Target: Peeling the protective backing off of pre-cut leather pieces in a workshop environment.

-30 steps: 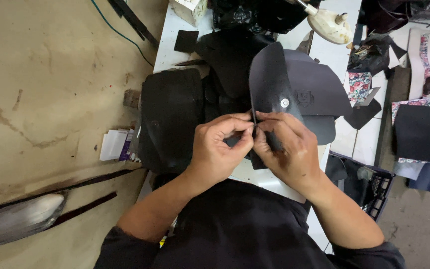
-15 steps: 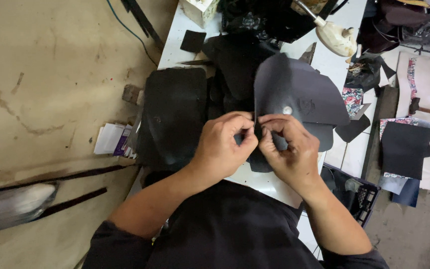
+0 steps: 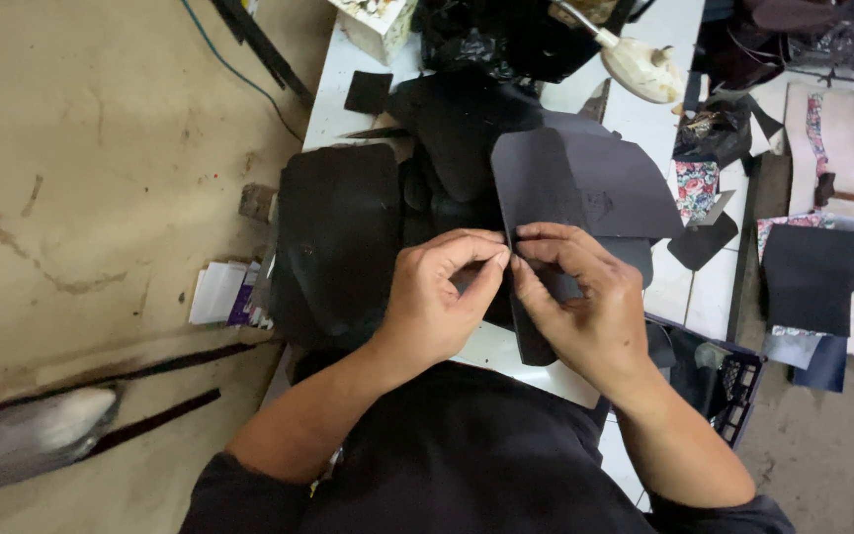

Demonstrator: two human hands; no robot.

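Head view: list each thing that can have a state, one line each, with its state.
Dark sheet piece: folded, upright, pinched at its edge by both hands.
Left hand: grip shut on the sheet's edge.
Right hand: grip shut on the same edge.
Black pad: lying flat on the table.
White table: cluttered with dark cut pieces.

Dark grey rounded leather piece (image 3: 546, 188), folded lengthwise, upright, above white table
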